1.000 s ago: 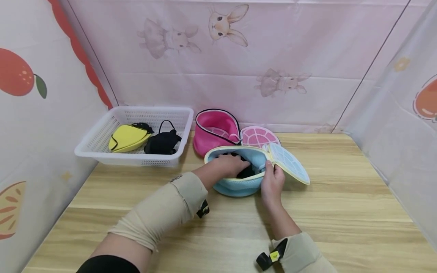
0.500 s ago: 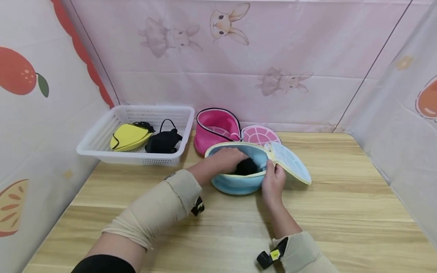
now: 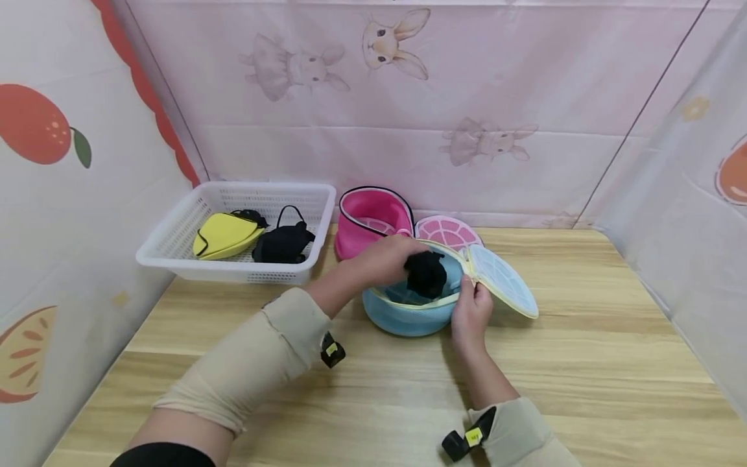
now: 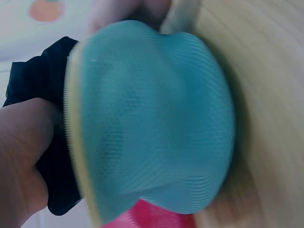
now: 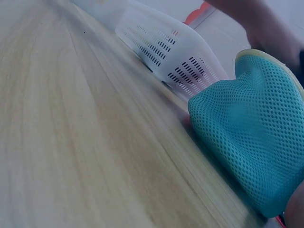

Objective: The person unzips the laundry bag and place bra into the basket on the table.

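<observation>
A blue mesh laundry bag (image 3: 408, 319) with yellow trim stands on the table, its round lid (image 3: 503, 280) folded out to the right. My left hand (image 3: 382, 261) grips a bunched black cloth garment (image 3: 427, 275) at the bag's mouth. In the left wrist view, that garment (image 4: 59, 178) shows beyond the yellow rim, beside my left hand (image 4: 21, 147). My right hand (image 3: 471, 316) pinches the bag's rim by the lid hinge. The mesh wall (image 5: 251, 128) fills the right side of the right wrist view. The garment's lower part is hidden by the bag.
A white plastic basket (image 3: 175, 264) at the back left holds a folded yellow cup-shaped piece (image 3: 224, 237) and a black garment with a strap loop (image 3: 284, 243). Behind the blue bag stands an open pink mesh bag (image 3: 353, 237), its lid (image 3: 448, 230) lying right. Printed curtains surround the table.
My left hand has risen from inside the blue bag to its rim, bringing the black garment up into view. My right hand keeps its hold on the rim.
</observation>
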`<control>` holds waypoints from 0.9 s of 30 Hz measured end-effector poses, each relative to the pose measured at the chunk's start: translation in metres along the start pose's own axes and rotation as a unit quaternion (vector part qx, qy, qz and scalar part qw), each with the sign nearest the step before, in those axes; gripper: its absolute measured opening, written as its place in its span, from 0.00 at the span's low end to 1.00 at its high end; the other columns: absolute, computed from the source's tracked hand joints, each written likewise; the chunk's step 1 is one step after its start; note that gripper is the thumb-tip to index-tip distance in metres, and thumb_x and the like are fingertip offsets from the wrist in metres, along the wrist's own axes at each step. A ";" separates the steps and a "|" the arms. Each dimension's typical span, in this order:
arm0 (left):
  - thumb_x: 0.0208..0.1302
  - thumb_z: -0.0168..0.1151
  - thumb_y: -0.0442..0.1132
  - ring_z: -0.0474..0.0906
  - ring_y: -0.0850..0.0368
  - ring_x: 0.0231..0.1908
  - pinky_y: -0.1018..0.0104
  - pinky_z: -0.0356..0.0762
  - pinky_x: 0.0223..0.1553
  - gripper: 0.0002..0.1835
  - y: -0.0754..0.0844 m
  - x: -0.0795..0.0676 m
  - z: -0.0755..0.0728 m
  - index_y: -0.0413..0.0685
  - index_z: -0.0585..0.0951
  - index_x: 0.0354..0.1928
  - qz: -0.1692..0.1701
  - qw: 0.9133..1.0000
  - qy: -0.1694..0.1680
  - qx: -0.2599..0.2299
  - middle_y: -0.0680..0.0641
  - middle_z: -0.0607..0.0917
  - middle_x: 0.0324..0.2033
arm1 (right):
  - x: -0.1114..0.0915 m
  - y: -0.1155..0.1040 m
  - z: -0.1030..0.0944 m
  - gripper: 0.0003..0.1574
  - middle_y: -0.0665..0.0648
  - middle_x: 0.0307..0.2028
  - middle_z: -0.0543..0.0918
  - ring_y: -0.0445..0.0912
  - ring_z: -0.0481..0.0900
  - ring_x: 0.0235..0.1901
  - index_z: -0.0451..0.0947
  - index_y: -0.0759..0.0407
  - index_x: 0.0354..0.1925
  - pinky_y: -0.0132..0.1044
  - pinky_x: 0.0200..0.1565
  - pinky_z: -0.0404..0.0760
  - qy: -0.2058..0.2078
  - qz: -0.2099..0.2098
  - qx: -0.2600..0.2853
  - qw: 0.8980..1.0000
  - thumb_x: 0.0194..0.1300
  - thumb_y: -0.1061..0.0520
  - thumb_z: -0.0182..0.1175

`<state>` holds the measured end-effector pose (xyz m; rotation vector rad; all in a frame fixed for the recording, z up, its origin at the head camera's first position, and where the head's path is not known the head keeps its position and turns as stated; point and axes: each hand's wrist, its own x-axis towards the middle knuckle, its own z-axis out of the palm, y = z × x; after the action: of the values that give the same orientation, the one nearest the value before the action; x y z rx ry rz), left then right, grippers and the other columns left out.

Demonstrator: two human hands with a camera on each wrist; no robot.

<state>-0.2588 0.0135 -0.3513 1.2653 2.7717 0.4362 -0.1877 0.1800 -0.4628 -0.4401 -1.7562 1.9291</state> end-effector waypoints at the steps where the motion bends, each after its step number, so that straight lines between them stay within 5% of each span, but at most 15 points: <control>1: 0.57 0.71 0.34 0.78 0.56 0.52 0.61 0.77 0.59 0.22 0.001 -0.002 -0.004 0.54 0.81 0.55 0.004 1.000 0.012 -0.013 0.52 0.84 0.51 | 0.000 0.000 0.000 0.26 0.55 0.62 0.76 0.40 0.69 0.61 0.72 0.63 0.63 0.37 0.66 0.67 0.001 -0.001 0.001 1.000 0.75 0.51 0.48; 11: 0.60 0.69 0.35 0.79 0.57 0.51 0.62 0.75 0.60 0.16 -0.001 -0.023 -0.046 0.53 0.84 0.51 0.047 0.989 0.122 -0.071 0.53 0.86 0.46 | -0.003 -0.004 0.000 0.25 0.57 0.62 0.76 0.41 0.69 0.61 0.72 0.65 0.63 0.38 0.66 0.66 -0.005 0.001 -0.002 1.000 0.76 0.52 0.47; 20: 0.60 0.66 0.27 0.80 0.54 0.47 0.56 0.77 0.58 0.13 -0.033 -0.046 -0.064 0.49 0.83 0.45 0.030 0.982 0.177 -0.058 0.50 0.87 0.43 | -0.001 0.000 -0.001 0.26 0.56 0.61 0.76 0.41 0.70 0.61 0.72 0.64 0.63 0.38 0.66 0.68 -0.002 0.002 -0.003 1.000 0.76 0.50 0.48; 27: 0.60 0.64 0.25 0.80 0.50 0.48 0.52 0.76 0.57 0.15 -0.067 -0.073 -0.073 0.50 0.83 0.46 -0.010 0.982 0.187 -0.024 0.48 0.86 0.43 | -0.002 0.000 0.000 0.27 0.53 0.60 0.77 0.39 0.71 0.59 0.72 0.62 0.63 0.37 0.64 0.69 -0.003 0.003 -0.008 1.000 0.75 0.48 0.48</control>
<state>-0.2718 -0.0996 -0.3040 1.2579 3.0466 0.8111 -0.1859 0.1785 -0.4631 -0.4466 -1.7765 1.9236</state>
